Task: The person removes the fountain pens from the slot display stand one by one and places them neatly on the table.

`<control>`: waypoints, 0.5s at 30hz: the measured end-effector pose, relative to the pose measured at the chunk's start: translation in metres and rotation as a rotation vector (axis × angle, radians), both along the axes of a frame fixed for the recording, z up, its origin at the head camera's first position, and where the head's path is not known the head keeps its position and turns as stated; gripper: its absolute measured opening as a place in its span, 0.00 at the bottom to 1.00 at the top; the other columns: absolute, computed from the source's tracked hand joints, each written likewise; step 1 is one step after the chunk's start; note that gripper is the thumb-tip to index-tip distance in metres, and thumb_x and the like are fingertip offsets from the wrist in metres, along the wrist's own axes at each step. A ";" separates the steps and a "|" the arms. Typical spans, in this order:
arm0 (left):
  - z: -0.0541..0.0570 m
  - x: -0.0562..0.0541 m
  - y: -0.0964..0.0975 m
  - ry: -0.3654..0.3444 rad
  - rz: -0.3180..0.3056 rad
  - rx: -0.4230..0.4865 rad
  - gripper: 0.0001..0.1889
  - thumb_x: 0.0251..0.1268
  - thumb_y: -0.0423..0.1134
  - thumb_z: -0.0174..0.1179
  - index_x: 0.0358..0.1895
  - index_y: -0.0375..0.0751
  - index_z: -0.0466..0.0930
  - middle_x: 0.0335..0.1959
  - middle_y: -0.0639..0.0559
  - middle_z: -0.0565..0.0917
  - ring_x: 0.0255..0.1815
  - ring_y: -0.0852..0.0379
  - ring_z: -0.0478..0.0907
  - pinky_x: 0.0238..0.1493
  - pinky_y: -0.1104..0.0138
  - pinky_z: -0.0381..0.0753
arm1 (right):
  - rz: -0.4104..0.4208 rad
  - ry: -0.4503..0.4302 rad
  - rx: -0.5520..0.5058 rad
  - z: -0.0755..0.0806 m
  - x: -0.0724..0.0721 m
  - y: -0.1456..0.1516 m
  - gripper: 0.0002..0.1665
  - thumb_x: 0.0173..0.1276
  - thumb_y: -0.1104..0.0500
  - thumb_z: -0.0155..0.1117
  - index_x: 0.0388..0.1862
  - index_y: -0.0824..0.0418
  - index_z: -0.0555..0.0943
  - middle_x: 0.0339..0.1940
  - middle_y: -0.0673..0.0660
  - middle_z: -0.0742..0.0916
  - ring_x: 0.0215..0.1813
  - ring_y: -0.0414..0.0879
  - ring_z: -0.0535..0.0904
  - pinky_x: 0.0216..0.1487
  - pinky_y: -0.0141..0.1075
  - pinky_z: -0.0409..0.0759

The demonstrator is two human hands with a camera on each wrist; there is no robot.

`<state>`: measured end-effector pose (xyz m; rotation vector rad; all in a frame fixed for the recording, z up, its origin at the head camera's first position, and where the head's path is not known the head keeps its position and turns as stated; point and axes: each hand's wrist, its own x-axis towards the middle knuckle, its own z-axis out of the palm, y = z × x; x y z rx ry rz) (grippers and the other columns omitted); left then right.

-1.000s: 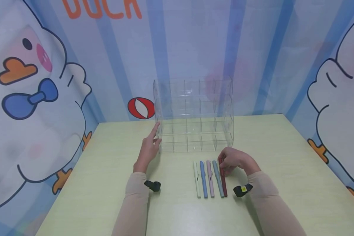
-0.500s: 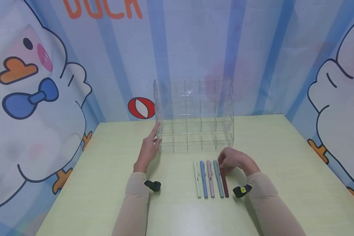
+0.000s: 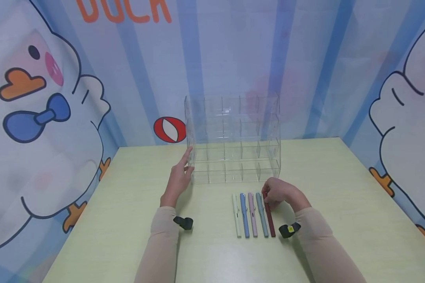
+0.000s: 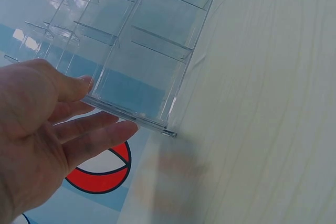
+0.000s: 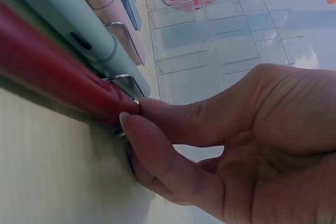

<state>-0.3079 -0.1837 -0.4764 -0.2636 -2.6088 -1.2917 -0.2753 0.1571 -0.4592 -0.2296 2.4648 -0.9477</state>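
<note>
A clear acrylic rack (image 3: 233,153) with stepped tiers of small compartments stands on the table. My left hand (image 3: 178,177) is at its left side; in the left wrist view the thumb lies inside the side wall's edge and the fingers (image 4: 100,137) outside it. In front of the rack several capped pens lie in a row: pale green (image 3: 236,216), blue (image 3: 244,216), pink (image 3: 253,216), teal (image 3: 262,216) and dark red (image 3: 270,220). My right hand (image 3: 281,192) pinches the dark red pen's far end between thumb and fingers, beside the teal pen's clip.
The pale wooden table (image 3: 212,255) meets a blue striped backdrop (image 3: 226,47) with cartoon ducks, close behind the rack. Each wrist wears a small black camera, the left camera (image 3: 184,223) and the right camera (image 3: 288,230).
The dark red pen's near end has shifted slightly right, opening a gap from the teal pen. My right hand has moved very little; my left hand stays on the rack.
</note>
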 end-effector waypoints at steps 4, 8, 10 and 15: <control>0.002 0.000 0.000 0.009 -0.003 0.001 0.40 0.75 0.30 0.55 0.80 0.67 0.49 0.77 0.41 0.62 0.64 0.36 0.75 0.60 0.48 0.78 | 0.014 0.020 0.023 0.001 0.001 0.000 0.11 0.64 0.76 0.63 0.46 0.73 0.80 0.36 0.62 0.84 0.33 0.49 0.84 0.34 0.39 0.87; 0.002 -0.001 0.000 0.016 -0.007 -0.002 0.40 0.74 0.29 0.55 0.81 0.65 0.49 0.77 0.41 0.61 0.64 0.35 0.75 0.59 0.47 0.78 | 0.013 0.010 0.041 0.002 0.001 -0.001 0.12 0.64 0.75 0.63 0.47 0.73 0.80 0.38 0.62 0.84 0.34 0.50 0.84 0.35 0.40 0.87; 0.001 -0.001 0.000 0.017 -0.006 -0.003 0.40 0.74 0.29 0.55 0.81 0.65 0.49 0.77 0.41 0.61 0.64 0.36 0.75 0.59 0.47 0.79 | 0.009 0.006 0.052 0.002 0.000 -0.001 0.13 0.64 0.75 0.64 0.47 0.73 0.80 0.40 0.63 0.84 0.35 0.50 0.84 0.36 0.40 0.87; 0.001 -0.001 0.000 0.014 -0.003 0.005 0.40 0.74 0.29 0.55 0.81 0.65 0.49 0.77 0.41 0.62 0.64 0.36 0.75 0.58 0.47 0.79 | 0.020 0.017 0.089 0.001 0.000 -0.002 0.14 0.63 0.74 0.65 0.49 0.73 0.80 0.42 0.64 0.84 0.36 0.49 0.84 0.36 0.39 0.87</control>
